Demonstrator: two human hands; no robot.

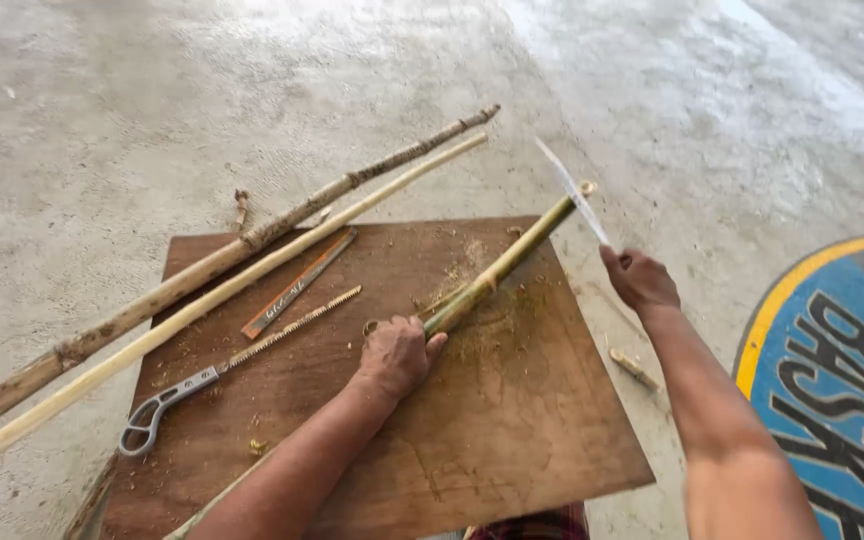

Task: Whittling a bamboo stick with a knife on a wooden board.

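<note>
My left hand grips a green bamboo stick and holds it down on a brown wooden board. The stick points away to the upper right, past the board's far edge. My right hand holds a long knife by its handle, blade angled up to the left, its edge at the stick's far end. Pale shavings lie on the board around the stick.
A hand saw with a grey handle and a flat orange-brown blade cover lie on the board's left half. Two long bamboo poles cross the concrete floor at left. A blue and yellow painted floor mark is at right.
</note>
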